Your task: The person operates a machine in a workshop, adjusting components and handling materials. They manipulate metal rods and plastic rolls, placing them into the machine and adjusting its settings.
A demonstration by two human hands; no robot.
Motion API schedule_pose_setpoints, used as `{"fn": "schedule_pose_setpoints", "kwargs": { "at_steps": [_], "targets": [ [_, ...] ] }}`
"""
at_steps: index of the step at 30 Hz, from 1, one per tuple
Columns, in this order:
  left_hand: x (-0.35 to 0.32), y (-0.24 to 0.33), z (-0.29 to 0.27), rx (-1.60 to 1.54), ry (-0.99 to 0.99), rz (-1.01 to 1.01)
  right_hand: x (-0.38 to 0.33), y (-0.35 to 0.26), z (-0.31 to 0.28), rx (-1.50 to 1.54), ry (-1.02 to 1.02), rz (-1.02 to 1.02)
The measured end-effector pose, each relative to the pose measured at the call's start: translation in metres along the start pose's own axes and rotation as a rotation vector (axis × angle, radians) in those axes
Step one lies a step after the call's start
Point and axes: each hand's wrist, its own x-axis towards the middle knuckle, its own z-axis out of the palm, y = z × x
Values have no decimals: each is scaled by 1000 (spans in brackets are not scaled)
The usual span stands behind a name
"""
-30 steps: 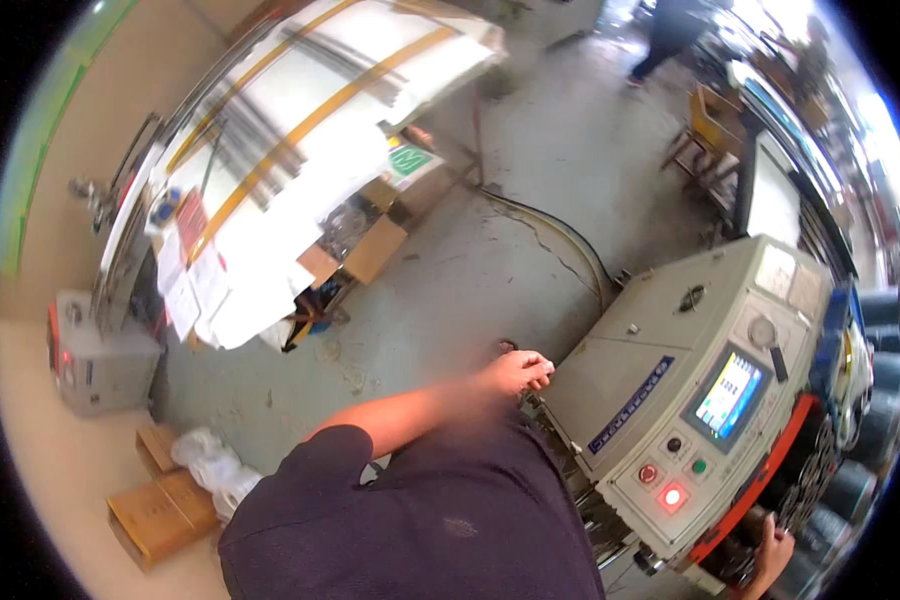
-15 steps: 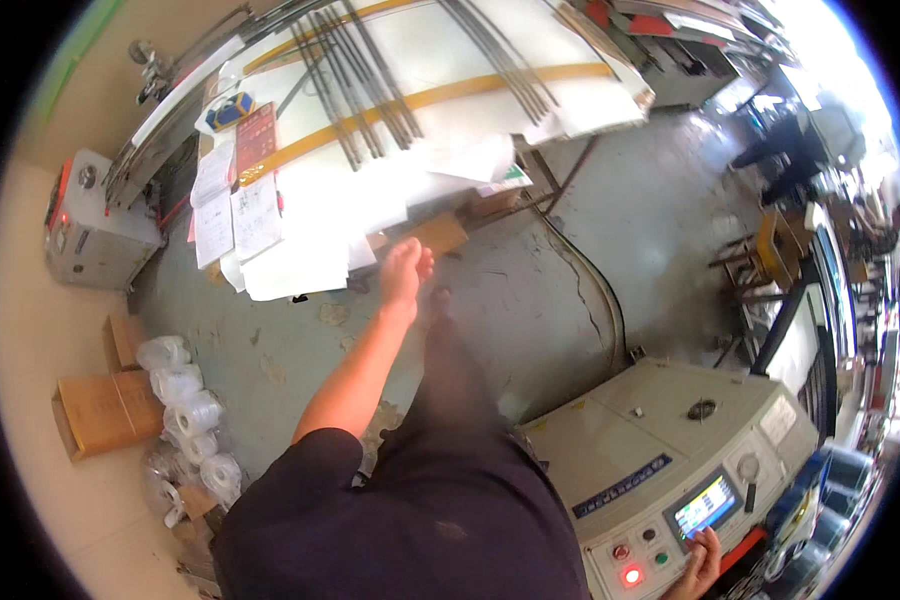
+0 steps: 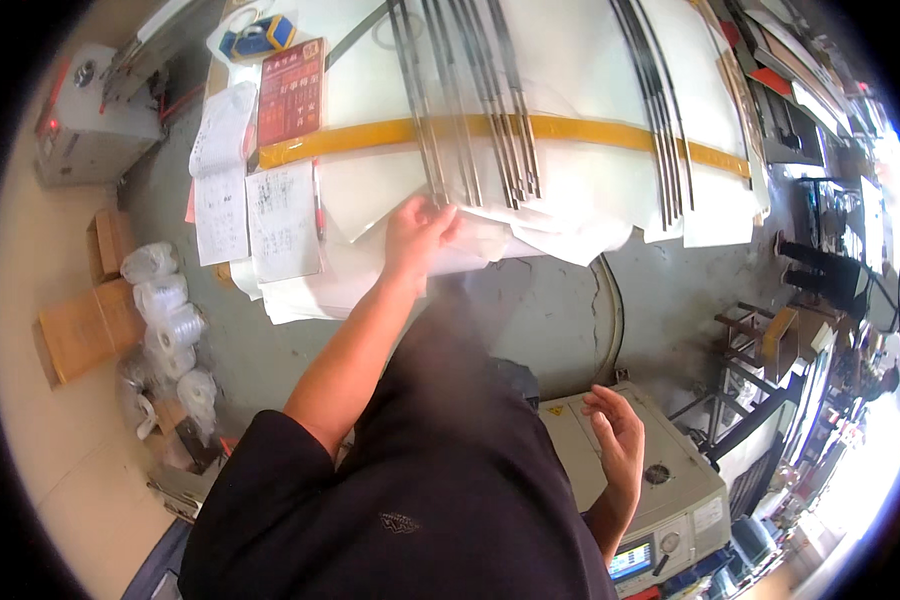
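Observation:
My left hand (image 3: 417,238) is at the near edge of a white-covered table (image 3: 580,170). Its fingers are curled at the near ends of the leftmost thin dark rods (image 3: 425,130); whether they grip a rod end is hard to make out. More dark rods (image 3: 495,110) lie beside these, and another group of rods (image 3: 660,120) rests farther right. My right hand (image 3: 618,440) hangs above a beige machine (image 3: 685,480), holding nothing, its fingers loosely bent and apart. A small lit screen (image 3: 630,562) shows on the machine below that hand.
On the table's left lie handwritten sheets (image 3: 282,220), a red pen (image 3: 319,205), a red booklet (image 3: 292,92) and a blue-and-yellow object (image 3: 257,38). Cardboard boxes (image 3: 88,330) and plastic-wrapped rolls (image 3: 178,328) stand along the left wall. A person (image 3: 825,272) is at the far right.
I have come closer to the table. My left hand has moved from above the floor to the rod ends. My right hand has left the machine's screen and risen.

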Motion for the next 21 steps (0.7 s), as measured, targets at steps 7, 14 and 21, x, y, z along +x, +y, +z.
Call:
{"fn": "schedule_pose_setpoints", "kwargs": {
  "at_steps": [7, 14, 21],
  "targets": [
    [-1, 11, 4, 14, 29, -19, 84, -46, 16, -140, -226, 55],
    [1, 7, 6, -14, 105, -27, 157, -88, 27, -225, -466, 77],
    [0, -11, 11, 22, 207, 32, 223, -126, 37, -395, -633, 97]
  ]
}}
